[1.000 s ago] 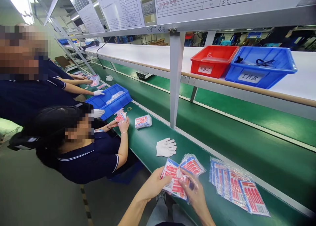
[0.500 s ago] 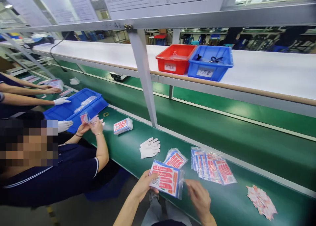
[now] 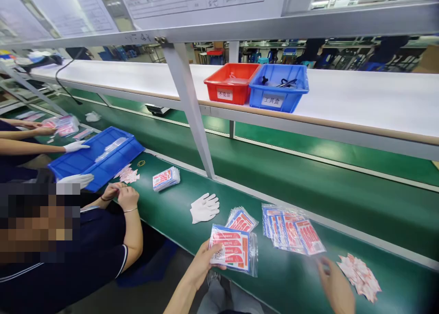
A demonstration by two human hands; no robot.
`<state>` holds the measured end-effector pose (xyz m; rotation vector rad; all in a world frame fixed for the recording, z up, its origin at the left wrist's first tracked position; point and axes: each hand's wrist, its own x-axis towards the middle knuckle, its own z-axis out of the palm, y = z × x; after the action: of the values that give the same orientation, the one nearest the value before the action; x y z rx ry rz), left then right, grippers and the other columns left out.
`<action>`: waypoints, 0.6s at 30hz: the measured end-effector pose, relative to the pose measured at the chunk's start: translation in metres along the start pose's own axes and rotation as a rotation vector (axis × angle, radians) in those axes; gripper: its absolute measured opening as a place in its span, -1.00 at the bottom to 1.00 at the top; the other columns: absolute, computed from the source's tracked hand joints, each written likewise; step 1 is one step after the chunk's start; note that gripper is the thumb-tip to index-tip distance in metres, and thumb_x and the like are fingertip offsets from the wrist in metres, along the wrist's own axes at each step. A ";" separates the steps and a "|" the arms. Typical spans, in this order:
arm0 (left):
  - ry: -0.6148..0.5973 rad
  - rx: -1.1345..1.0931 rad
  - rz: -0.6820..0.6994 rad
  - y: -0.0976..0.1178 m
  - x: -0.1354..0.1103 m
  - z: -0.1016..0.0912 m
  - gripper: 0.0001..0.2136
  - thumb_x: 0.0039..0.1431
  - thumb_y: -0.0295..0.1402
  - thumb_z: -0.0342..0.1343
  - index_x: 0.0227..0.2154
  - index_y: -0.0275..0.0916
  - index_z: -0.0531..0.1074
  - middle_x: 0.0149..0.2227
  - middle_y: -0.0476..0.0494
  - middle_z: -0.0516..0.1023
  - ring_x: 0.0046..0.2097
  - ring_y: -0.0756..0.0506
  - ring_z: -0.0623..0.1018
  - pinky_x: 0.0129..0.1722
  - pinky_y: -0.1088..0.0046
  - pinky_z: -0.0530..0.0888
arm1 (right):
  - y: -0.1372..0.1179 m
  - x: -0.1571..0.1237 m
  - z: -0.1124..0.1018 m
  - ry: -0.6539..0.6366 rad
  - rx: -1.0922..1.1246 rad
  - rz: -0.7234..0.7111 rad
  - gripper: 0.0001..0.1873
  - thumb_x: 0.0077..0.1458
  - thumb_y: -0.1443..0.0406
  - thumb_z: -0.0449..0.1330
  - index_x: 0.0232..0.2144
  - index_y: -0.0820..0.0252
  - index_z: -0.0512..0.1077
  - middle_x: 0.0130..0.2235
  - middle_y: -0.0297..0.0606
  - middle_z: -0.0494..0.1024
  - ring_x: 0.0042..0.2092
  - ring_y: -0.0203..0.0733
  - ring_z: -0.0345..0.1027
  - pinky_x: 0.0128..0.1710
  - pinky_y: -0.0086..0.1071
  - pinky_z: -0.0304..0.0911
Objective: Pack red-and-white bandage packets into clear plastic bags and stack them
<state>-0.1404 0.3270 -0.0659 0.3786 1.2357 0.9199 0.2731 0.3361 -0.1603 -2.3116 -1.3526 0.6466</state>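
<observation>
My left hand [image 3: 203,261] is closed on a clear plastic bag [image 3: 235,249] with a red, white and blue printed card inside, held low over the green bench's near edge. My right hand [image 3: 336,284] hovers to the right, just beside a heap of small pink-and-white packets [image 3: 360,277]. Its fingers are smeared by motion, so their grip does not show. Behind the held bag lies a small stack of similar bags [image 3: 242,220]. Further right several more bagged cards [image 3: 293,229] are fanned out on the bench.
White gloves [image 3: 205,208] and another bag stack [image 3: 166,178] lie left on the green bench [image 3: 164,209]. A co-worker [image 3: 85,241] sits at left by a blue crate [image 3: 116,142]; a gloved hand [image 3: 77,146] touches it. A red bin [image 3: 228,93] and blue bin [image 3: 274,100] stand on the shelf.
My right hand has moved right, away from the held bag toward the heap of packets. My left hand still holds the bag. The co-worker's hands have lowered, and the view has shifted slightly.
</observation>
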 end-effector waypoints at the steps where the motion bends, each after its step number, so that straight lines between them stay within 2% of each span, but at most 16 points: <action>1: -0.005 -0.009 0.020 0.001 -0.002 0.001 -0.58 0.09 -0.16 0.36 -0.09 -0.35 0.55 -0.22 -0.29 0.70 -0.32 -0.15 0.65 -0.44 0.41 0.61 | -0.026 -0.012 0.013 -0.098 0.094 -0.048 -0.26 0.02 -0.29 -0.08 -0.23 0.16 0.51 -0.23 0.07 0.68 -0.26 0.22 0.62 -0.26 -0.02 0.51; 3: -0.013 -0.038 0.063 0.002 -0.007 0.002 -0.57 0.11 -0.16 0.35 -0.05 -0.34 0.54 -0.18 -0.29 0.69 -0.28 -0.17 0.66 -0.41 0.40 0.61 | -0.081 -0.038 0.036 -0.246 0.272 -0.159 -0.37 0.10 -0.26 -0.06 -0.20 0.06 0.45 -0.14 -0.11 0.67 -0.19 0.03 0.62 -0.20 -0.20 0.53; 5: -0.015 -0.079 0.096 0.001 -0.011 0.001 -0.56 0.12 -0.15 0.34 -0.02 -0.34 0.53 -0.14 -0.31 0.69 -0.25 -0.19 0.67 -0.38 0.39 0.61 | -0.131 -0.063 0.051 -0.483 0.678 -0.193 -0.56 0.14 -0.13 0.15 -0.15 0.04 0.37 0.03 -0.10 0.59 -0.07 0.02 0.58 -0.13 -0.19 0.51; 7: -0.019 -0.120 0.113 -0.002 -0.014 -0.003 -0.54 0.14 -0.14 0.33 0.00 -0.33 0.51 -0.10 -0.32 0.68 -0.21 -0.21 0.67 -0.34 0.36 0.61 | -0.170 -0.080 0.056 -0.549 0.824 -0.182 -0.62 0.13 -0.05 0.26 -0.18 0.03 0.33 -0.02 -0.16 0.57 -0.09 -0.02 0.55 -0.18 -0.25 0.48; 10: -0.022 -0.171 0.134 -0.012 -0.017 -0.015 -0.55 0.18 -0.11 0.29 0.01 -0.33 0.50 -0.08 -0.36 0.66 -0.16 -0.25 0.66 -0.31 0.32 0.60 | -0.207 -0.091 0.047 -0.635 0.737 -0.252 -0.66 0.19 -0.04 0.21 -0.32 0.07 0.33 -0.24 -0.27 0.55 -0.20 -0.11 0.49 -0.28 -0.35 0.40; 12: -0.049 -0.152 0.156 -0.017 -0.019 -0.027 -0.53 0.19 -0.09 0.27 0.04 -0.32 0.48 -0.01 -0.40 0.63 -0.06 -0.30 0.64 -0.18 0.23 0.59 | -0.224 -0.092 0.036 -0.691 0.621 -0.386 -0.66 0.28 -0.02 0.11 -0.37 0.08 0.32 -0.29 -0.30 0.52 -0.25 -0.15 0.44 -0.29 -0.37 0.35; 14: -0.023 -0.033 0.235 -0.016 -0.020 -0.040 -0.44 0.15 -0.11 0.31 0.14 -0.27 0.41 0.15 -0.41 0.53 0.14 -0.35 0.54 0.09 0.08 0.49 | -0.239 -0.094 0.025 -0.703 0.480 -0.590 -0.69 0.35 0.05 0.02 -0.35 0.08 0.32 -0.29 -0.30 0.51 -0.26 -0.18 0.41 -0.25 -0.36 0.33; 16: 0.048 0.152 0.374 -0.006 -0.022 -0.049 -0.27 0.09 -0.16 0.37 0.29 -0.16 0.25 0.34 -0.35 0.32 0.35 -0.34 0.30 0.34 0.02 0.21 | -0.253 -0.098 0.015 -0.701 0.309 -0.832 -0.75 0.39 0.14 -0.02 -0.31 0.07 0.33 -0.27 -0.30 0.49 -0.26 -0.20 0.41 -0.22 -0.36 0.32; 18: 0.049 0.329 0.488 0.012 -0.026 -0.051 -0.19 0.05 -0.22 0.40 0.34 -0.07 0.18 0.40 -0.25 0.22 0.41 -0.29 0.18 0.40 0.06 0.07 | -0.266 -0.103 0.008 -0.707 0.156 -1.041 -0.78 0.40 0.21 -0.04 -0.27 0.05 0.35 -0.24 -0.29 0.49 -0.27 -0.21 0.43 -0.26 -0.38 0.31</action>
<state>-0.1932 0.3027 -0.0573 0.9540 1.3702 1.1414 0.0373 0.3693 -0.0035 -0.9647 -2.3757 1.1364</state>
